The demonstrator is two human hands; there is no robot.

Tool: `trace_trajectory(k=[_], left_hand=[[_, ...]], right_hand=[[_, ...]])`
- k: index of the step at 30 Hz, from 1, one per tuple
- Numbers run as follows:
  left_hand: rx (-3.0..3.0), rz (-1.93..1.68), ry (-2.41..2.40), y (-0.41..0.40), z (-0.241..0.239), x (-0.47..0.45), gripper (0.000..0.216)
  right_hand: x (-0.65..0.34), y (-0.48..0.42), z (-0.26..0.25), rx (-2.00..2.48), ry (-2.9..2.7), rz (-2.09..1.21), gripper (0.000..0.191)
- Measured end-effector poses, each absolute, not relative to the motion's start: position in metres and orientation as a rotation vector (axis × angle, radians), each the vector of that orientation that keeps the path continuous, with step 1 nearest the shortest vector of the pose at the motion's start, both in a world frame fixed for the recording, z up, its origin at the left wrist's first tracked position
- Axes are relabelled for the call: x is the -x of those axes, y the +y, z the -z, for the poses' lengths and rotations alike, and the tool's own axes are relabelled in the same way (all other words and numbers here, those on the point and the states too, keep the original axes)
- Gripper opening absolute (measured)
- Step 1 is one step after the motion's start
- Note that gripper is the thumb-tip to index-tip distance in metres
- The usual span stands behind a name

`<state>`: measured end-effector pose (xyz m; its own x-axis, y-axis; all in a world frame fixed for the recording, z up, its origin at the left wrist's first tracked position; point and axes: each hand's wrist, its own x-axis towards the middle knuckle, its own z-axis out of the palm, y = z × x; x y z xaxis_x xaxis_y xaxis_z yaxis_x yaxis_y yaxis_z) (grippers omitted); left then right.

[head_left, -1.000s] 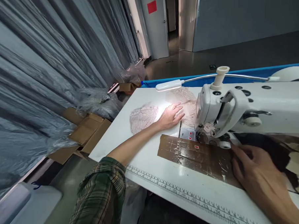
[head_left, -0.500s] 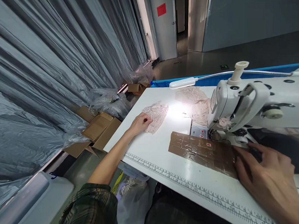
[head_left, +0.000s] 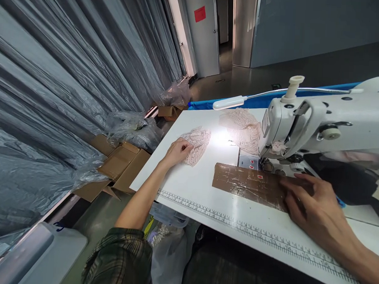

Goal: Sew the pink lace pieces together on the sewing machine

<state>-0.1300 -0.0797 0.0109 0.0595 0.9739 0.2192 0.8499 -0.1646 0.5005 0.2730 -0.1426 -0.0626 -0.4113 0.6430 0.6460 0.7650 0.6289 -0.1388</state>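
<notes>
A pale pink lace piece lies on the left part of the white sewing table. My left hand is at its near left edge, thumb and forefinger pinched together on the lace. On the right, my right hand rests with fingers apart at the right end of a brown taped strip, just in front of the white sewing machine. The needle area is partly hidden by the machine's head. Behind the bright lamp spot, more pink lace is bunched up against the left of the machine head.
A white lamp on a bendable arm hangs over the table. A printed ruler runs along the front edge. Cardboard boxes and clear plastic lie on the floor by the grey curtain. Dark material sits beneath the machine arm.
The view has shifted slightly, so the machine and strip appear further left. My left fingers have edged a little further over the lace. My right hand stays at the strip's end.
</notes>
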Motion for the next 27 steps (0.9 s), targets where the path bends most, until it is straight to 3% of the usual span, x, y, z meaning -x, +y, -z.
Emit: trace_trajectory(k=[7, 14, 20, 27], left_hand=[[-2.076, -0.726, 1.578, -0.106, -0.008, 0.069, 0.033], [-2.222, -0.511, 0.823, -0.144, -0.003, -0.005, 0.022], [-2.272, -0.53, 1.298, -0.099, -0.004, 0.013, 0.022], [-2.242, -0.298, 1.184, -0.103, 0.0, 0.016, 0.027]], right_hand=[[-0.268, -0.145, 0.058, 1.102, -2.116, 0.187, 0.027], [-0.267, -0.146, 0.057, 1.112, -2.094, 0.072, 0.023], [-0.269, -0.144, 0.056, 1.064, -2.095, 0.012, 0.022], [-0.269, -0.147, 0.057, 1.093, -2.106, -0.07, 0.024]])
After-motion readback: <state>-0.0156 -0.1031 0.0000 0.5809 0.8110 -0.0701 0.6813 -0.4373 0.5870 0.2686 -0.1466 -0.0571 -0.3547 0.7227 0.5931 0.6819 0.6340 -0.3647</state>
